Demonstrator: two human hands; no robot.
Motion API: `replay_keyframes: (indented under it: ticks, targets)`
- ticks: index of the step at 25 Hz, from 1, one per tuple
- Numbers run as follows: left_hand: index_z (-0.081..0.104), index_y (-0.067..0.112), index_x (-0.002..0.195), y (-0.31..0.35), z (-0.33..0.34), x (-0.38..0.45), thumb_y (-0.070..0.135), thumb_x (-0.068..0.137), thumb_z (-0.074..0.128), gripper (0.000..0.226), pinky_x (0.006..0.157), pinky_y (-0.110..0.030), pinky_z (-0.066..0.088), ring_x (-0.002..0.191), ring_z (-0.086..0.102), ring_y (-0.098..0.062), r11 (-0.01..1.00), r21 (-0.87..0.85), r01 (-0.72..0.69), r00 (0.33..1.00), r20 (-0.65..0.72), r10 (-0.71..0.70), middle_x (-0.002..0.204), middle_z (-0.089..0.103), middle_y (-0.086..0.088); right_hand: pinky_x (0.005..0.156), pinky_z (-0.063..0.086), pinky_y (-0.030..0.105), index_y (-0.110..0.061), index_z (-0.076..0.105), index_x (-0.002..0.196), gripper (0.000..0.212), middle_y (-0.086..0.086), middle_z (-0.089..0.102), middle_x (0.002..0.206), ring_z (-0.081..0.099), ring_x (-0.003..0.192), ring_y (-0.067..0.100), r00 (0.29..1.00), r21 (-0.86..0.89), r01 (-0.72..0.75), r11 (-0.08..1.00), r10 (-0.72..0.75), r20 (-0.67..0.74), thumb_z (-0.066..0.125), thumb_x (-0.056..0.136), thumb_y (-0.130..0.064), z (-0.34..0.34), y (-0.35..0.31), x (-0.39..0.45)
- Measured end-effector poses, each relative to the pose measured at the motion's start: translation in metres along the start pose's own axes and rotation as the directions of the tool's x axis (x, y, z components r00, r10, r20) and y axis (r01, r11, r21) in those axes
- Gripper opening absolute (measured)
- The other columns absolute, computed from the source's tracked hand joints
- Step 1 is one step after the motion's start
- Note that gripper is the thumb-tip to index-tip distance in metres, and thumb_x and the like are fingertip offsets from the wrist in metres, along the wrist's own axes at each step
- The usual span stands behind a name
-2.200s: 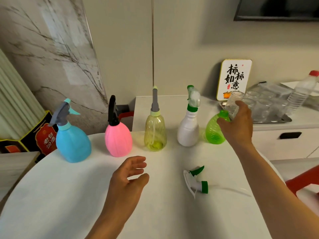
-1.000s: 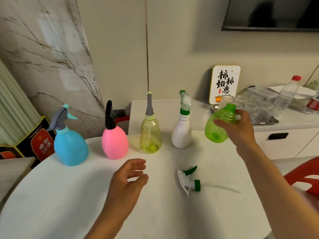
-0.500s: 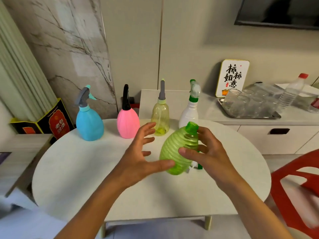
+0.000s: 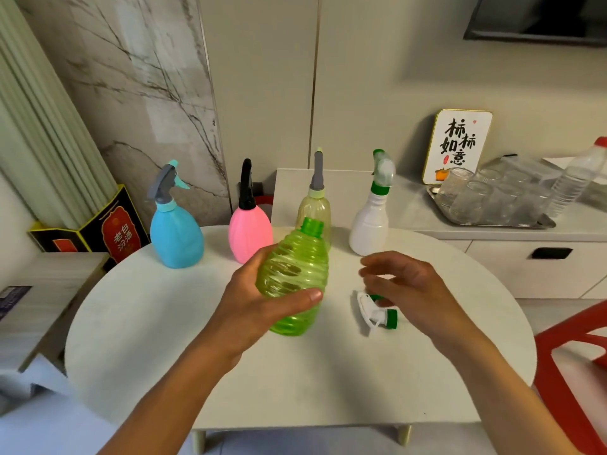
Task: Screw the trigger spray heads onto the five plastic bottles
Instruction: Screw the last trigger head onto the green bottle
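Observation:
My left hand [image 4: 249,303] grips the ribbed green bottle [image 4: 295,274], which has an uncapped green neck and is held upright above the round white table [image 4: 164,323]. A white and green trigger spray head [image 4: 377,315] lies on the table to its right. Just above that head hovers my right hand [image 4: 410,290], fingers spread and holding nothing. Along the table's far edge stand a blue bottle [image 4: 175,238], a pink bottle [image 4: 249,238], a yellow bottle [image 4: 317,205] partly behind the green one, and a white bottle [image 4: 369,224], each with a spray head on.
Behind the table a white counter holds a metal tray [image 4: 538,222] of glasses, a clear water bottle [image 4: 574,182] and a small sign [image 4: 456,144]. A red chair [image 4: 571,362] stands at the right. A black and red box [image 4: 108,228] sits at the left.
The right hand carried the green bottle from the far edge to the middle. The left hand took hold of it, and the right hand let go and moved over the spray head.

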State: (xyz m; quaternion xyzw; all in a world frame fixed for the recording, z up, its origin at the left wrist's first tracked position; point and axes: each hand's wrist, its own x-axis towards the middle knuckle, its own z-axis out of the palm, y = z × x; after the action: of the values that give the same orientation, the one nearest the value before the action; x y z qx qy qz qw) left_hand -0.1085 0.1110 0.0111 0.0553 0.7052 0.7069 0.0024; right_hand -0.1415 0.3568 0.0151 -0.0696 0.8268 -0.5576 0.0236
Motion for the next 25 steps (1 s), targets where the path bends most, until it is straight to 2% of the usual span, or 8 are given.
replay_keyframes:
  ticks: [2, 3, 7, 18, 20, 22, 23, 25]
  targets:
    - [0.066, 0.048, 0.103, 0.001, -0.003, 0.001, 0.041, 0.049, 0.089, 0.060, 0.064, -0.018, 0.055, 0.088, 0.072, -0.007, 1.000, -0.019, 0.011, 0.999, -0.032, -0.012, 0.099, 0.075, 0.010, 0.083, 0.051, 0.032, -0.035, 0.065, 0.112, 0.035, -0.010, 0.068, 0.120, 0.065, 0.098, 0.020, 1.000, -0.583, -0.024, 0.812, 0.026, -0.005, 0.056, 0.091, -0.008, -0.014, 0.020, 0.010]
    - [0.066, 0.048, 0.103, 0.001, -0.004, 0.000, 0.041, 0.049, 0.089, 0.059, 0.063, -0.018, 0.055, 0.088, 0.072, -0.007, 1.000, -0.017, 0.016, 0.999, -0.038, -0.016, 0.099, 0.075, 0.011, 0.087, 0.048, 0.033, -0.034, 0.060, 0.121, 0.038, -0.010, 0.062, 0.128, 0.061, 0.107, 0.019, 0.994, -0.703, -0.040, 0.710, 0.099, 0.043, 0.053, 0.092, -0.010, -0.018, 0.029, 0.014]
    - [0.064, 0.048, 0.105, 0.004, -0.003, -0.004, 0.042, 0.051, 0.090, 0.061, 0.063, -0.015, 0.054, 0.086, 0.071, -0.004, 0.999, 0.033, 0.009, 1.000, -0.023, -0.008, 0.099, 0.075, 0.014, 0.084, 0.045, 0.032, -0.033, 0.046, 0.135, 0.048, -0.008, 0.055, 0.134, 0.056, 0.113, 0.020, 0.951, -0.839, 0.004, 0.544, 0.256, 0.170, 0.057, 0.089, -0.028, -0.013, 0.052, 0.014]
    - [0.061, 0.051, 0.106, 0.007, 0.000, -0.005, 0.045, 0.053, 0.089, 0.060, 0.062, -0.013, 0.054, 0.086, 0.070, -0.002, 0.994, 0.105, -0.015, 1.000, -0.011, 0.016, 0.099, 0.074, 0.016, 0.071, 0.041, 0.030, -0.028, 0.050, 0.123, 0.033, -0.007, 0.066, 0.105, 0.059, 0.095, 0.021, 0.992, -0.884, 0.070, 0.462, 0.058, 0.109, 0.058, 0.091, -0.030, 0.012, 0.056, 0.008]
    - [0.060, 0.054, 0.104, 0.007, -0.002, -0.005, 0.047, 0.052, 0.089, 0.060, 0.061, -0.012, 0.053, 0.085, 0.070, 0.001, 0.992, 0.125, -0.013, 1.000, -0.022, 0.015, 0.098, 0.073, 0.019, 0.072, 0.045, 0.030, -0.030, 0.055, 0.119, 0.032, -0.006, 0.068, 0.096, 0.062, 0.089, 0.018, 1.000, -0.721, 0.025, 0.693, -0.016, 0.019, 0.066, 0.089, -0.026, 0.007, 0.043, 0.008]
    - [0.060, 0.054, 0.104, 0.006, -0.003, -0.004, 0.047, 0.051, 0.089, 0.061, 0.061, -0.012, 0.053, 0.085, 0.070, 0.000, 0.991, 0.130, -0.020, 0.999, -0.027, 0.023, 0.098, 0.073, 0.018, 0.070, 0.048, 0.023, -0.029, 0.063, 0.110, 0.032, -0.006, 0.073, 0.086, 0.067, 0.077, 0.007, 0.981, -0.289, 0.030, 0.957, -0.083, -0.175, 0.073, 0.086, -0.011, -0.004, 0.028, 0.010]
    - [0.060, 0.053, 0.106, 0.005, -0.004, -0.003, 0.047, 0.051, 0.089, 0.062, 0.061, -0.013, 0.053, 0.086, 0.070, -0.001, 0.990, 0.136, -0.022, 0.999, -0.027, 0.026, 0.099, 0.073, 0.017, 0.070, 0.049, 0.020, -0.025, 0.065, 0.109, 0.032, -0.004, 0.076, 0.084, 0.068, 0.074, 0.004, 0.955, 0.030, 0.079, 0.996, -0.067, -0.288, 0.072, 0.086, -0.004, -0.012, 0.022, 0.013]
    - [0.060, 0.050, 0.110, 0.002, -0.002, -0.003, 0.048, 0.051, 0.089, 0.066, 0.062, -0.014, 0.054, 0.088, 0.070, -0.002, 0.989, 0.147, -0.020, 0.999, -0.028, 0.025, 0.101, 0.073, 0.016, 0.082, 0.051, 0.028, -0.021, 0.063, 0.116, 0.029, -0.003, 0.078, 0.098, 0.070, 0.089, 0.007, 0.917, 0.593, 0.161, 0.789, 0.103, -0.386, 0.064, 0.092, -0.005, -0.033, 0.014, 0.016]
